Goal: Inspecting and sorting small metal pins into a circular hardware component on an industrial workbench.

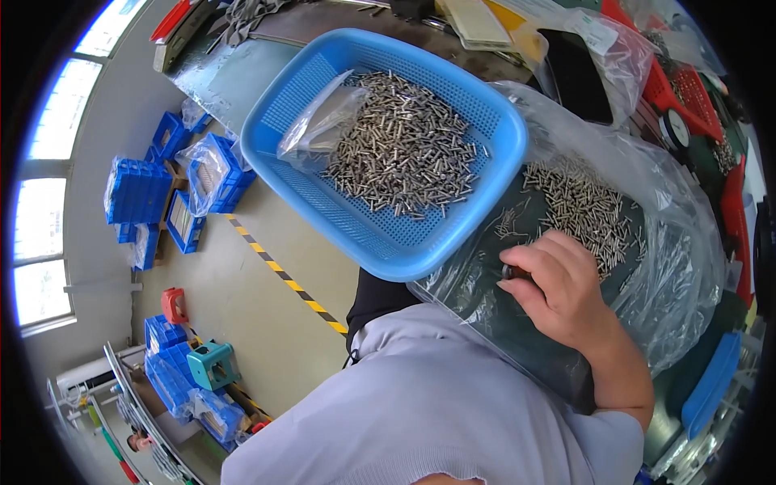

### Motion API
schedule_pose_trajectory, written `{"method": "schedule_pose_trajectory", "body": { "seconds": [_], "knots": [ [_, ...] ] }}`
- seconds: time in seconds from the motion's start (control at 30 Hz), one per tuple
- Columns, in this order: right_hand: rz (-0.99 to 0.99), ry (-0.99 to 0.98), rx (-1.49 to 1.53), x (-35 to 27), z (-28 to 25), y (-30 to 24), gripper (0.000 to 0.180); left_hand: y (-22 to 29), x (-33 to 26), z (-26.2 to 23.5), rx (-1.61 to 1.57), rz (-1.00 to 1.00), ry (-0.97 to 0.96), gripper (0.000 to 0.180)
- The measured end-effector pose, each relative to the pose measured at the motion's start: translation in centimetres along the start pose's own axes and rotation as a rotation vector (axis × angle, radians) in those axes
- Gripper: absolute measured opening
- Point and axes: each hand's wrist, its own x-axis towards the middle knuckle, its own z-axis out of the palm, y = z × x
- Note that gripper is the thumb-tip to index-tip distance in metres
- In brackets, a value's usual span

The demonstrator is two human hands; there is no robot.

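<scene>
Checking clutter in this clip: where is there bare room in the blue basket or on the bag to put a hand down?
In the blue basket, bare mesh runs along the near rim, below the pile of metal pins, and in the far-left corner above the small clear bag. On the large plastic sheet, the dark patch left of the right hand is nearly free; loose pins crowd above it.

This is a factory or assembly workshop. A blue mesh basket point(388, 153) holds a heap of small metal pins point(404, 153), and more pins lie on a clear plastic bag point(647, 267) over the workbench. Stacks of blue parts bins point(137, 190) stand on a smooth painted floor point(242, 299) marked with a yellow-and-black hazard stripe point(283, 275), beside tall windows point(40, 242).
</scene>
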Motion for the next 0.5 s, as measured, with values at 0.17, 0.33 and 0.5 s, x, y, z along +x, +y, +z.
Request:
{"method": "schedule_pose_trajectory", "body": {
  "seconds": [0.17,0.33,0.5],
  "knots": [
    [-0.009,-0.003,0.003,-0.2,-0.1,0.6,0.036,-0.6,0.6,-1.9,0.121,0.006,0.015,0.066],
    [0.015,-0.013,0.004,-0.4,-0.1,0.9,0.034,-1.4,0.9,-3.3,0.204,0.008,0.037,0.065],
    [0.082,0.011,0.058,-0.1,-0.3,1.1,0.03,-2.0,0.9,-5.1,0.259,0.019,0.074,0.063]
  ]
}}
